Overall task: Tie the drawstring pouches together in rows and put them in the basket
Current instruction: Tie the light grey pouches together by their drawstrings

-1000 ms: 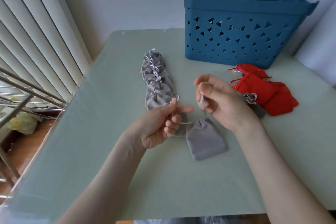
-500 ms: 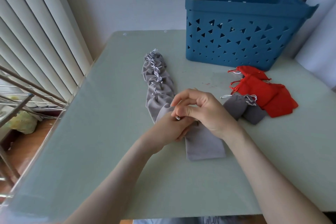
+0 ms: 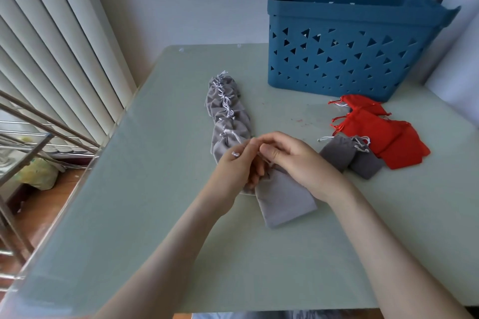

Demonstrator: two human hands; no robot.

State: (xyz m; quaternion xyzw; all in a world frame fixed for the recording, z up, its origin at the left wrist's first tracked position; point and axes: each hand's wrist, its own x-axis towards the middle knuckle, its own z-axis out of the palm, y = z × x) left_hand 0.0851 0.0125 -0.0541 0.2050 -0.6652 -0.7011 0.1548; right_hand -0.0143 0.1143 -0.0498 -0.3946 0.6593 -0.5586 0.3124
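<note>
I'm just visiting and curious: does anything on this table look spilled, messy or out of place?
Faint reddish specks mark the table between the grey tied row and the red pouches, perhaps lint or a smear. The red pouches lie in a loose overlapping heap. Nothing looks damaged.

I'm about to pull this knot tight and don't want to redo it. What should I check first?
1. Grip on the strings: the left hand and right hand pinch together over the pouch mouth, with a white end showing at the left hand: ok.
2. Knot formed: hidden under the fingers: cannot tell.
3. The grey pouch being tied lies at the near end of the grey row: ok.
4. Two loose grey pouches lie apart, right of the hands: ok.
5. The basket stands open-topped at the far right of the table: ok.
</note>
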